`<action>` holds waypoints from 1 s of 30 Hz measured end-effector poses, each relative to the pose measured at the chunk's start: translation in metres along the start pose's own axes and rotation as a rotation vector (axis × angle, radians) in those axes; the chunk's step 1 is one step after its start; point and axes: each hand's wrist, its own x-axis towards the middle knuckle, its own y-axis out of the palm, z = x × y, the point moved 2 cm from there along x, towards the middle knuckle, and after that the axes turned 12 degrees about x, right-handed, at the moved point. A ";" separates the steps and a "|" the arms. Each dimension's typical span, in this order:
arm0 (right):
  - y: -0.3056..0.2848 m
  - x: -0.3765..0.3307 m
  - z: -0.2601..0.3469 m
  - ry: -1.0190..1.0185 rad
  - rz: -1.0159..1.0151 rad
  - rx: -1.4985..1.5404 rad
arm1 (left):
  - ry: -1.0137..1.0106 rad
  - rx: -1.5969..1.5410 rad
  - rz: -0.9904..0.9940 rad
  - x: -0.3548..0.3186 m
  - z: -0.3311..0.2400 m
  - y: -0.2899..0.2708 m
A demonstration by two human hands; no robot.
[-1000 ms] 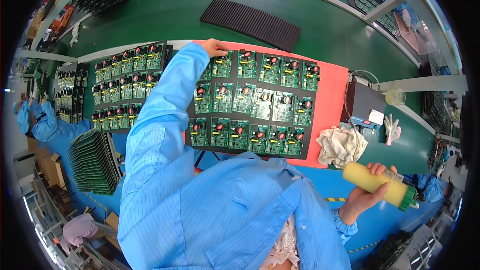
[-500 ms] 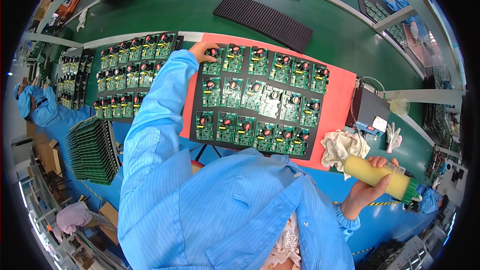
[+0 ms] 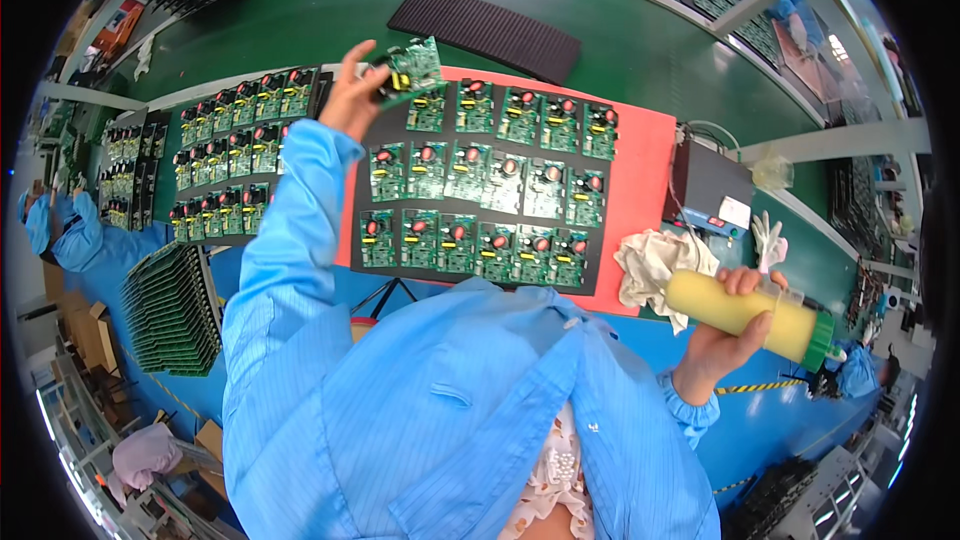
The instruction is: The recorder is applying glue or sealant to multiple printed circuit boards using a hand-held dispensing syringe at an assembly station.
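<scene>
Lifted since before, circuit board (image 3: 412,68) in left hand (image 3: 352,100)

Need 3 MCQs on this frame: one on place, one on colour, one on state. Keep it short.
1. Where is the white rag?
A. at the red mat's right end
B. on the stacked boards at left
C. on the black ridged mat

2. What colour is the bottle in the right hand?
A. blue
B. yellow with a green end
C. red

3. How is the circuit board at the left hand?
A. flat in its row
B. lifted off the mat, tilted
C. lying on the floor

Key: 1 A, the rag lies beside the red mat near the black box. 2 B, yellow body, green end. 3 B, the fingers hold it above the rows.
</scene>
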 end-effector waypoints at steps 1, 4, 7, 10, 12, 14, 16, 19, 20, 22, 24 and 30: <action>0.003 0.001 0.004 -0.003 0.044 0.011 | -0.032 -0.088 0.019 -0.017 0.002 0.038; 0.008 0.007 0.004 -0.020 0.149 0.086 | -0.252 -0.381 0.057 -0.058 0.025 0.109; 0.014 0.010 0.004 -0.029 0.196 0.133 | -0.408 -0.632 0.185 -0.092 0.039 0.171; 0.017 0.011 0.005 -0.066 0.313 0.171 | -0.460 -0.596 0.192 -0.121 0.049 0.225; 0.016 0.010 0.003 -0.092 0.355 0.190 | -0.482 -0.463 0.221 -0.135 0.054 0.247; 0.014 0.009 0.002 -0.118 0.405 0.215 | -0.493 -0.329 0.246 -0.145 0.056 0.265; 0.011 0.009 0.002 -0.126 0.407 0.207 | -0.492 -0.324 0.246 -0.153 0.051 0.280; 0.009 0.004 0.003 -0.150 0.384 0.202 | -0.508 -0.278 0.242 -0.166 0.039 0.296; 0.009 0.004 0.002 -0.149 0.391 0.204 | -0.503 -0.280 0.238 -0.168 0.036 0.299; 0.007 0.002 -0.002 -0.143 0.357 0.210 | -0.495 -0.289 0.255 -0.171 0.033 0.305; 0.005 0.002 -0.005 -0.138 0.323 0.214 | -0.488 -0.299 0.274 -0.174 0.029 0.310; 0.003 -0.002 -0.009 -0.132 0.324 0.167 | -0.526 -0.276 0.275 -0.179 0.018 0.322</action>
